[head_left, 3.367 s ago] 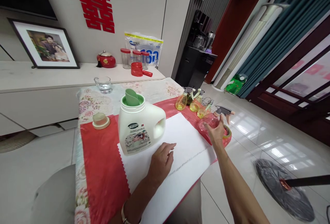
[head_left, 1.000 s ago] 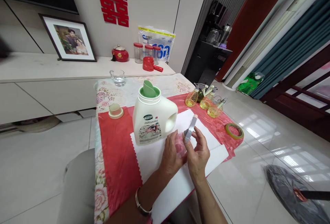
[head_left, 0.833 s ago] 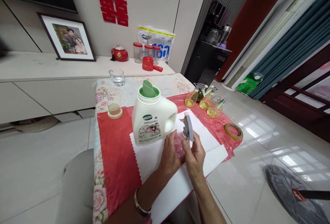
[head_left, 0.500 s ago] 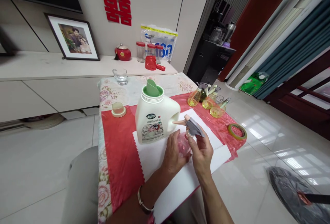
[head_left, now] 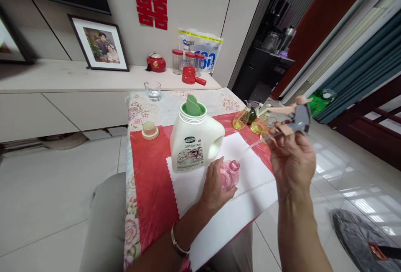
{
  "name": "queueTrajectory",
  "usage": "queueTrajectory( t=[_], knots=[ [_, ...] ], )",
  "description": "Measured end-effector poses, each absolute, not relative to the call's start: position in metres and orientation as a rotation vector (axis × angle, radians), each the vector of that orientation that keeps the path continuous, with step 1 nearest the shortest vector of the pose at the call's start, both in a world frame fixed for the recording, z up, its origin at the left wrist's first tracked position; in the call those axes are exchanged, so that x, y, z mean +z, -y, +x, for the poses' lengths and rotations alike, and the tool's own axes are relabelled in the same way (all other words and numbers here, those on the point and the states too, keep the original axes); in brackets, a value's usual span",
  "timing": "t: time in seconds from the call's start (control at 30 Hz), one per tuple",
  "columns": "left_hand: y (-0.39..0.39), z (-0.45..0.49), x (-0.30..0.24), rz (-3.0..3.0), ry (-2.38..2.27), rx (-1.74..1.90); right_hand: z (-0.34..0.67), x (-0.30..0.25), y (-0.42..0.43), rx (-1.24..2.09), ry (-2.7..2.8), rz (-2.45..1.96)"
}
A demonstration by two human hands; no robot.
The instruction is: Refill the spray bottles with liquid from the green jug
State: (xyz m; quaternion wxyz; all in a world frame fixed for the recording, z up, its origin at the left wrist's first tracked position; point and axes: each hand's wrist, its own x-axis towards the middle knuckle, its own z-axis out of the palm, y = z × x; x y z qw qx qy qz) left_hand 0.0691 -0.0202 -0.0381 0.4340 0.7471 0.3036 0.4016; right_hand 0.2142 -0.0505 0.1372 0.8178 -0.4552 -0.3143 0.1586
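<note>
My left hand (head_left: 216, 182) is wrapped round a small pink spray bottle (head_left: 230, 174) that stands open-necked on the white cloth (head_left: 219, 205). My right hand (head_left: 291, 157) is raised to the right and pinches the grey trigger sprayer head (head_left: 297, 119), whose thin clear dip tube (head_left: 253, 144) slants down toward the bottle's neck. Just behind my left hand stands a white detergent jug (head_left: 196, 142) with an open green spout. The jug's cap (head_left: 149, 130) lies on the red sheet to the left.
Three yellow spray bottles (head_left: 250, 117) stand at the table's right edge. A glass cup (head_left: 153, 90) sits at the far end. Jars, a red pot (head_left: 156, 63) and a framed photo (head_left: 100, 48) line the sideboard. A fan base (head_left: 366, 238) lies on the floor, right.
My right hand has unscrewed the sprayer head and lifted it up and to the right, drawing the tube out of the pink bottle. My left hand still holds the bottle.
</note>
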Motion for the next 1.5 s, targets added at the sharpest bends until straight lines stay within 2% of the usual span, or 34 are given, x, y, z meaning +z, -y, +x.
queueTrajectory(
  t=[0.07, 0.17, 0.33, 0.43, 0.53, 0.73, 0.97, 1.27, 1.5],
  knots=[
    [0.020, 0.069, -0.038, 1.868, -0.760, 1.005, 0.234, 0.145, 0.044, 0.297, 0.692, -1.035],
    [0.020, 0.069, -0.039, 1.869, -0.767, 1.022, 0.261, 0.132, 0.032, 0.429, 0.667, -1.256],
    [0.020, 0.071, -0.040, 1.857, -0.761, 1.063, 0.272, 0.061, 0.018, 0.841, 0.613, -1.668],
    [0.020, 0.071, -0.039, 1.860, -0.764, 1.074, 0.265, 0.020, 0.015, 0.965, 0.613, -1.810],
    [0.020, 0.070, -0.037, 1.858, -0.780, 1.086, 0.263, 0.001, 0.018, 0.975, 0.663, -1.885],
    [0.021, 0.069, -0.034, 1.851, -0.753, 1.146, 0.255, 0.025, 0.053, 0.801, 0.865, -1.819],
    [0.023, 0.069, -0.034, 1.811, -0.705, 1.261, 0.201, 0.036, 0.097, 1.071, 1.134, -1.534],
    [0.025, 0.067, -0.029, 1.779, -0.596, 1.355, 0.182, 0.025, 0.083, 0.672, 1.196, -1.581],
    [0.027, 0.066, -0.032, 1.760, -0.638, 1.147, 0.203, 0.053, 0.072, 0.531, 1.179, -1.616]
  ],
)
